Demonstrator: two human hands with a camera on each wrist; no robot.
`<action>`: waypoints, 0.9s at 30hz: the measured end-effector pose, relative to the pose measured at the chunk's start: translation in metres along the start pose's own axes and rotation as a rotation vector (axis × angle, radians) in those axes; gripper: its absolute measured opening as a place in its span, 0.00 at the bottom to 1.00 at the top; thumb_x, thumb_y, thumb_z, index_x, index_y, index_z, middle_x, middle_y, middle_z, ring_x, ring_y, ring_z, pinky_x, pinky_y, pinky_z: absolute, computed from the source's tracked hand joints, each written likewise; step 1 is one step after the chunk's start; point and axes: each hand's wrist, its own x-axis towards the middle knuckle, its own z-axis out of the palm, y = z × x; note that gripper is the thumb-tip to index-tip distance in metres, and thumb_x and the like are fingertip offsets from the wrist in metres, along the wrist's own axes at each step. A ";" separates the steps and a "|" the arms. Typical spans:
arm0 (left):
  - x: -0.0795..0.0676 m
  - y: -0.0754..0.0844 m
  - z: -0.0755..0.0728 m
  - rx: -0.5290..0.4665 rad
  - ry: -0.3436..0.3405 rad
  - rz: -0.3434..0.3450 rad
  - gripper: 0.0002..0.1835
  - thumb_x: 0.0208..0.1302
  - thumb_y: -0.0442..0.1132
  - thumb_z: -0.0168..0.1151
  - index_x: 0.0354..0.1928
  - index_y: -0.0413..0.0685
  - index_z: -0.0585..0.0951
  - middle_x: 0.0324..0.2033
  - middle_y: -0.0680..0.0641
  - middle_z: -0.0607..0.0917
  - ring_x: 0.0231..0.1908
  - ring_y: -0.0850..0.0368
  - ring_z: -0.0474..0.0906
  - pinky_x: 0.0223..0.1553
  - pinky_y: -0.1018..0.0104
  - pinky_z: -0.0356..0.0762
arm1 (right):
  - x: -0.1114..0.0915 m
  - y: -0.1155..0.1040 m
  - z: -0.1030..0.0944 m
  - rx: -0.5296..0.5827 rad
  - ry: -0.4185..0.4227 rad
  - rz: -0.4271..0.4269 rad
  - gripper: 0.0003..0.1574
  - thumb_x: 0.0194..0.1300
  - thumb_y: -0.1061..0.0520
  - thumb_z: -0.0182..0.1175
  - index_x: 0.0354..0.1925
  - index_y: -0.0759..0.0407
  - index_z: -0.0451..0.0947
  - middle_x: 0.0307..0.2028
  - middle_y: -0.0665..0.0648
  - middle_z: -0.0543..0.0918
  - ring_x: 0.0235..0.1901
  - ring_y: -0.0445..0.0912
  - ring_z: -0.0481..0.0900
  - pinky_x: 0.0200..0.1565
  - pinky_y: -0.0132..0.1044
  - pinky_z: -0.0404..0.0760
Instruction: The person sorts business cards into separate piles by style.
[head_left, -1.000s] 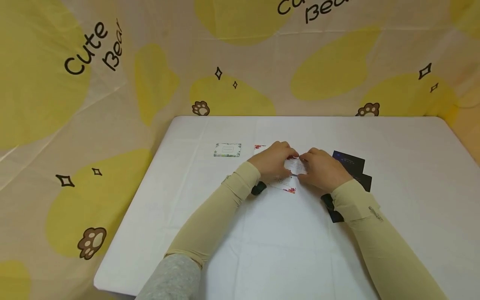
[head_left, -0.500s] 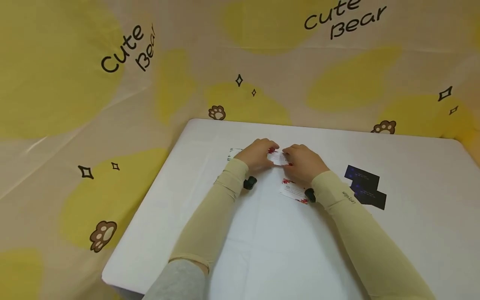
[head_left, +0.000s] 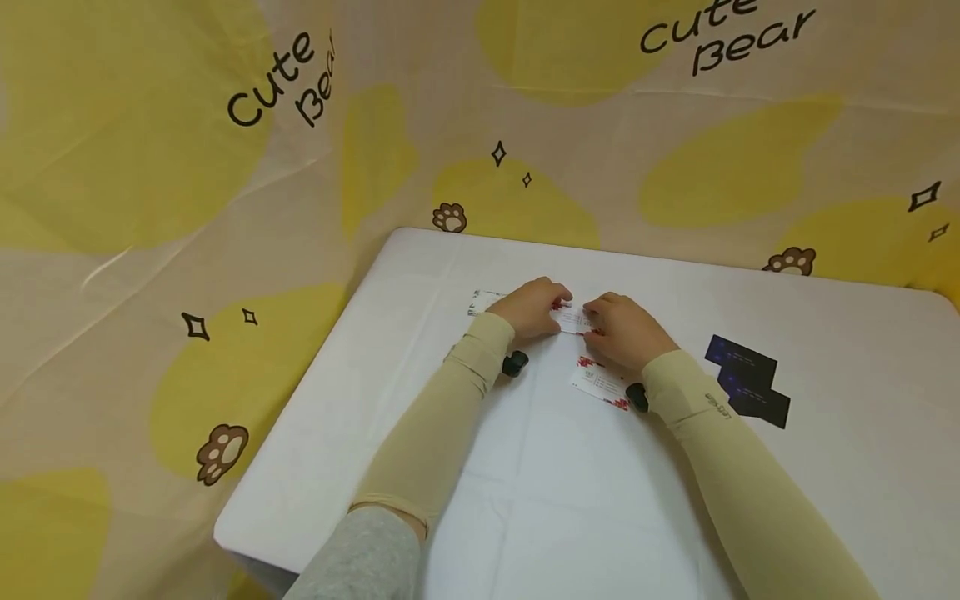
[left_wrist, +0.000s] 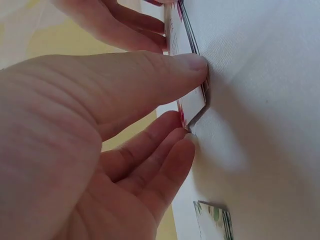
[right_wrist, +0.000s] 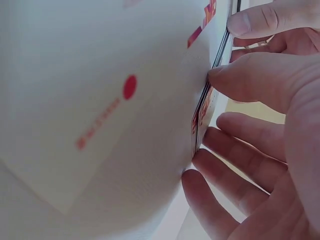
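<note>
Both hands hold the edges of a small stack of white business cards [head_left: 572,319] with red floral corners, toward the table's far side. My left hand [head_left: 531,308] grips its left end, thumb on the near edge and fingers at the far side. My right hand [head_left: 632,332] pinches the right end likewise. In the right wrist view, the layered edges of the stack [right_wrist: 202,107] show beside the right thumb, low at the tabletop. Left of the left hand lies a leaf-bordered card stack [head_left: 483,302], partly hidden by it; the left wrist view shows its corner [left_wrist: 214,222].
Nearer than the stack, a white card with red corners [head_left: 598,383] lies flat by the right wrist. Dark blue-black cards [head_left: 750,371] overlap on the right. A white cloth covers the table [head_left: 585,500]; a yellow patterned curtain [head_left: 420,183] hangs behind it.
Both hands have carried the red-cornered stack away from the loose white card, up and leftward beside the leaf-bordered stack. The right hand now sits slightly farther from the left. The head view has turned.
</note>
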 end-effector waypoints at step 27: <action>-0.044 0.065 0.028 0.141 -0.202 0.147 0.28 0.67 0.41 0.74 0.69 0.53 0.82 0.56 0.51 0.80 0.56 0.57 0.75 0.60 0.65 0.76 | -0.108 -0.028 -0.006 -0.161 -0.036 -0.043 0.22 0.61 0.59 0.78 0.53 0.64 0.86 0.50 0.61 0.87 0.48 0.58 0.88 0.53 0.55 0.89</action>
